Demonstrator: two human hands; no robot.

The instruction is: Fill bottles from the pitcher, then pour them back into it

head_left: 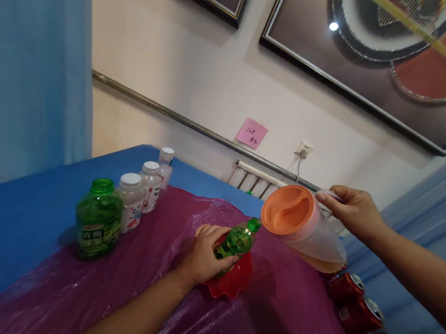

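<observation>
Left hand [203, 258] wraps the small green bottle [238, 240], standing in the red dish [235, 282] mid-surface. Right hand [352, 208] grips the tilted orange-lidded pitcher [302, 228] just beside its cap. Red cans [356, 303] line the right edge; open purple sheet [115, 283] lies leftward.

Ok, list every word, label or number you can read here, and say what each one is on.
Pink sticky note on the wall: handwritten marks, too blurred to read.
Large green jar: label print illegible.
Three white-capped bottles: printed labels, too small.
Small green bottle in the left hand: label blurred.
Red cans: no readable text.
</observation>
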